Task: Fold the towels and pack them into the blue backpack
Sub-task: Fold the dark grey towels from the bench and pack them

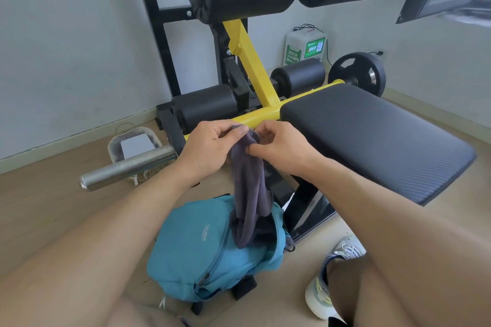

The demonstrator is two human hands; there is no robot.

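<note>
A dark grey towel [248,188] hangs from both my hands, bunched lengthwise. My left hand [212,146] pinches its top edge and my right hand [276,145] grips it just beside, both above the bag. The towel's lower end droops into the open top of the blue backpack [196,244], which lies on the floor between my legs with its zip undone.
A black padded bench [372,141] on a yellow frame [255,77] stands right behind the bag. A steel bar [127,167] sticks out to the left over a small woven basket [132,146]. A weight plate [357,73] leans at the back. My shoe [321,292] is at the right.
</note>
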